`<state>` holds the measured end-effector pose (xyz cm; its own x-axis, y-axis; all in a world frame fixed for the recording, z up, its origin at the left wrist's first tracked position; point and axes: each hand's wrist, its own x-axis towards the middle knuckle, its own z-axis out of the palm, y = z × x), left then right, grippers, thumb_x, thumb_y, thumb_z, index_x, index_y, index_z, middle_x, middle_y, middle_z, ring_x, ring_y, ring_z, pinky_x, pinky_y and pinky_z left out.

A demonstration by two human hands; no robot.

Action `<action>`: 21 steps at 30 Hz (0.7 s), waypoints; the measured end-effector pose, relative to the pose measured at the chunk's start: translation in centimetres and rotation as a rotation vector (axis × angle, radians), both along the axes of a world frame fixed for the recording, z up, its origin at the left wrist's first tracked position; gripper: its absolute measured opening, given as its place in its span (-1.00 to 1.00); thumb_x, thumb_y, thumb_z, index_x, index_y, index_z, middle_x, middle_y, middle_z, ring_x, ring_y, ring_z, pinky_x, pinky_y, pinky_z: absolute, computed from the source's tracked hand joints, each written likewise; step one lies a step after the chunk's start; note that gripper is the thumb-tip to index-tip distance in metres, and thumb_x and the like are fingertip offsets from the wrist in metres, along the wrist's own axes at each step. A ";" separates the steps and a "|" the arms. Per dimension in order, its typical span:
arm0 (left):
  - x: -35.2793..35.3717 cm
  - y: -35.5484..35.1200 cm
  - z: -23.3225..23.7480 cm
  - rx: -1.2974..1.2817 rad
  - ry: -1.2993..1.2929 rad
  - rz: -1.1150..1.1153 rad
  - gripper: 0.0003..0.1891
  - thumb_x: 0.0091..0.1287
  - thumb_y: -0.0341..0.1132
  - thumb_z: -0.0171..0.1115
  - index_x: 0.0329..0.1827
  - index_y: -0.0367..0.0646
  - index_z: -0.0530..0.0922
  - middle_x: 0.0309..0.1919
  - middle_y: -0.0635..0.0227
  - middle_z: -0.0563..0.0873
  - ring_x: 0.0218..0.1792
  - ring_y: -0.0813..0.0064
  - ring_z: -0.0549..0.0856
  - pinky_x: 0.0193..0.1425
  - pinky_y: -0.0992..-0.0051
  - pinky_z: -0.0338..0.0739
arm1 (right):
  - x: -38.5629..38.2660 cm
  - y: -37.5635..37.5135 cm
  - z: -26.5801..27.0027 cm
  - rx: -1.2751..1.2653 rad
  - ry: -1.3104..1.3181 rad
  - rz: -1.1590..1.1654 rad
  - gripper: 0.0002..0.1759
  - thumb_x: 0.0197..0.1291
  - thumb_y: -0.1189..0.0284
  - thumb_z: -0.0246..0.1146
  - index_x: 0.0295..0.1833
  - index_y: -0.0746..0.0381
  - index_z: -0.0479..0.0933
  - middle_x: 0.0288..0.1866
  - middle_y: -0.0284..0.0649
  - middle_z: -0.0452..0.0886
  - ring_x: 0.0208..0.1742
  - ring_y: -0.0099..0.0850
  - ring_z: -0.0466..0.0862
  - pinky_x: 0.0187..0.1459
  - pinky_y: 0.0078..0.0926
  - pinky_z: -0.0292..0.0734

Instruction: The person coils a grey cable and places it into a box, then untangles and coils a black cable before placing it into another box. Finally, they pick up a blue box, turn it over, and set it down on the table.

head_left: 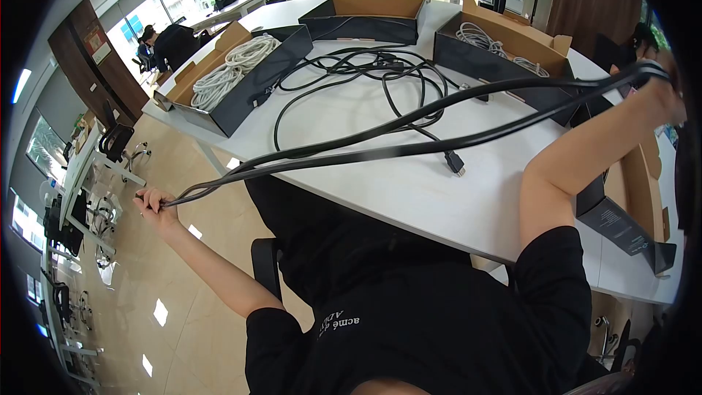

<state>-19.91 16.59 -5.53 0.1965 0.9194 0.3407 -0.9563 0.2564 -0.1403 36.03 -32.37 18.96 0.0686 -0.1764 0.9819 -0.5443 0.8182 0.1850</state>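
A doubled black cable (409, 115) stretches across my front, above the white table (365, 186). My left hand (155, 205) is out past the table's left edge, fingers closed around one looped end. At the far right, my right hand (664, 95) is raised and grips the other end; it is partly blurred. Beneath the cable, more black cable (276, 128) lies in loose, tangled loops on the tabletop. A plug that looks like HDMI (455, 163) ends one strand near the middle of the table.
Around the table stand open cardboard boxes: one with white coiled cable (234, 69) at left, one at the back (365, 25), one with pale cables (504, 66) and another at right (618, 219). Chairs (117, 139) and people (172, 44) are beyond.
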 end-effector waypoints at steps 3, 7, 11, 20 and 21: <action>0.3 0.6 -0.4 -0.052 -0.003 -0.041 -0.68 0.31 -0.13 0.07 -0.36 -0.27 0.47 -0.75 0.52 0.32 -0.78 0.71 0.22 -0.72 0.72 0.16 | -0.5 -2.5 -0.6 0.063 -0.099 0.061 -0.86 0.22 0.45 0.02 -0.37 0.23 0.42 -0.67 -0.43 0.32 -0.71 -0.65 0.29 -0.74 -0.72 0.16; 0.4 2.8 -2.4 -0.188 -0.020 -0.120 -0.74 0.29 -0.21 0.09 -0.41 -0.26 0.47 -0.77 0.52 0.34 -0.79 0.71 0.22 -0.72 0.72 0.18 | -0.9 -4.6 -1.6 0.083 -0.144 0.070 -0.85 0.23 0.44 -0.01 -0.37 0.24 0.41 -0.66 -0.42 0.33 -0.70 -0.65 0.31 -0.72 -0.71 0.22; -0.3 5.0 -4.6 -0.116 -0.025 -0.224 -0.81 0.25 -0.32 0.11 -0.48 -0.23 0.47 -0.77 0.52 0.36 -0.78 0.71 0.22 -0.72 0.73 0.14 | -0.7 -5.0 -1.7 0.064 -0.145 0.052 -0.81 0.26 0.41 -0.05 -0.36 0.24 0.38 -0.64 -0.40 0.33 -0.69 -0.63 0.32 -0.71 -0.70 0.27; 4.5 -5.0 4.9 0.388 -0.011 -0.288 -0.81 0.26 -0.30 0.11 -0.50 -0.16 0.44 -0.71 0.54 0.38 -0.76 0.74 0.27 -0.70 0.74 0.15 | -1.1 0.1 -0.7 -0.044 -0.201 0.087 -0.74 0.32 0.33 -0.15 -0.35 0.24 0.33 -0.61 -0.36 0.30 -0.68 -0.60 0.33 -0.68 -0.66 0.37; 5.2 -5.9 5.5 0.436 0.007 -0.290 -0.80 0.27 -0.29 0.11 -0.50 -0.16 0.44 -0.71 0.54 0.38 -0.75 0.74 0.28 -0.69 0.74 0.17 | -1.4 1.2 -0.5 -0.064 -0.219 0.091 -0.73 0.33 0.32 -0.16 -0.35 0.24 0.32 -0.60 -0.35 0.30 -0.68 -0.59 0.33 -0.68 -0.66 0.39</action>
